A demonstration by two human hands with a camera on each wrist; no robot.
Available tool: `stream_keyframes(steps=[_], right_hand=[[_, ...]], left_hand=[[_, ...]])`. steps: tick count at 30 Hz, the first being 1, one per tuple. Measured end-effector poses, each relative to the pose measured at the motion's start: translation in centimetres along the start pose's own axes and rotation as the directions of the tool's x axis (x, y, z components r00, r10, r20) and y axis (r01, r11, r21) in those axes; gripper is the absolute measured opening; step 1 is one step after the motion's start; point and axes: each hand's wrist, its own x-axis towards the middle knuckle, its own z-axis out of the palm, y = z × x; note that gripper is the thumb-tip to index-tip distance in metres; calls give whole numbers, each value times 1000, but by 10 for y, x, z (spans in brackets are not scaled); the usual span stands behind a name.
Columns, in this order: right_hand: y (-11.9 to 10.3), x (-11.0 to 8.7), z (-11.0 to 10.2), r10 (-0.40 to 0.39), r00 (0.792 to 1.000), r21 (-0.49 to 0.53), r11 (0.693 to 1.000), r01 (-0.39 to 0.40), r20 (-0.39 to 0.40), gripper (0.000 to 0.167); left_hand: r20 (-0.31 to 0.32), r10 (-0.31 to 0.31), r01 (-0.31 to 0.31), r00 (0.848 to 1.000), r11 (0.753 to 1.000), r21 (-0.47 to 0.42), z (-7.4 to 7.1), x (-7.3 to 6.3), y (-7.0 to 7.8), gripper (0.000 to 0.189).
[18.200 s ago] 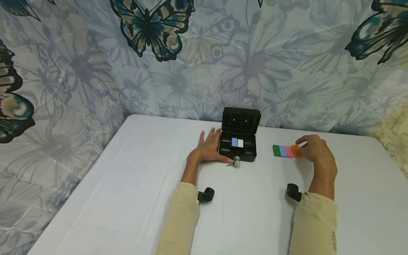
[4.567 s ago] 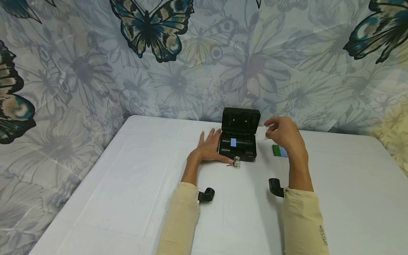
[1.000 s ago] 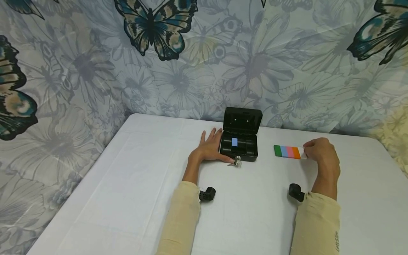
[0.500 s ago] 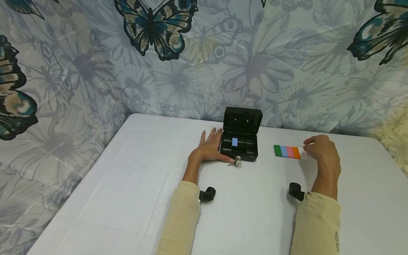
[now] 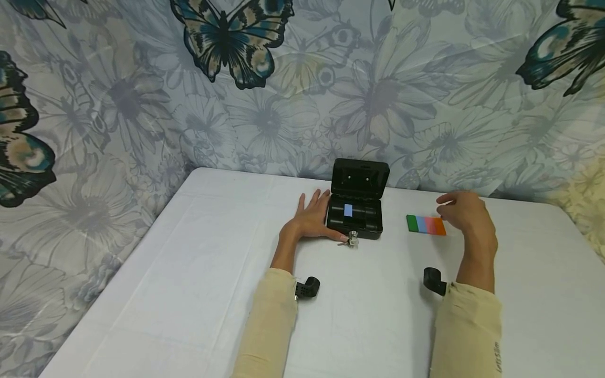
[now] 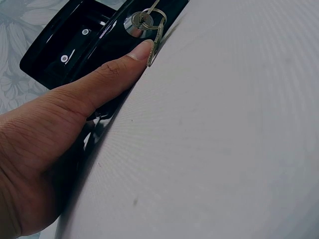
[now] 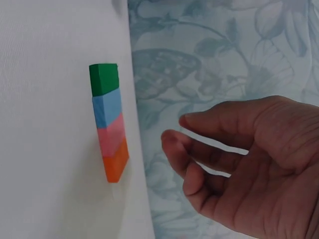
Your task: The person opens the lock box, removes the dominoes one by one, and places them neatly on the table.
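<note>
A small black box stands open with its lid upright; a light blue block lies inside and keys hang from its front lock. My left hand lies flat on the table against the box's left side, and its thumb runs along the front and touches the keys. Right of the box lies a row of green, blue, pink and orange blocks. My right hand hovers over the orange end, with its fingers loosely curled and holding nothing, beside the row of blocks.
The white table backs onto a hanging cloth printed with flowers and butterflies. Black wrist cameras sit at both cuffs. The table's left edge runs diagonally down toward the near left corner.
My right hand has lifted off the table at the orange end of the row and drifted slightly left and up. The white piece it held there no longer shows. The left hand stays put.
</note>
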Motion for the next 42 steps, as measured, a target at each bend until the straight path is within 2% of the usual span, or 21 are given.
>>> stream_keyframes(steps=[11,21,32,42], right_hand=[[-19,1,3,-92,995,23,996,91,32,49],[-38,2,10,-184,981,57,982,181,58,45],[-62,3,24,-218,973,100,972,211,69,42],[-83,3,41,-294,955,45,955,292,41,38]], left_hand=[[5,-2,3,1000,1000,-11,-1,-2,2,131],[0,-3,3,1000,1000,-5,0,-1,2,132],[-2,3,-3,1000,1000,-8,-2,-3,2,131],[-12,16,-16,1000,1000,-20,-3,-4,3,130]])
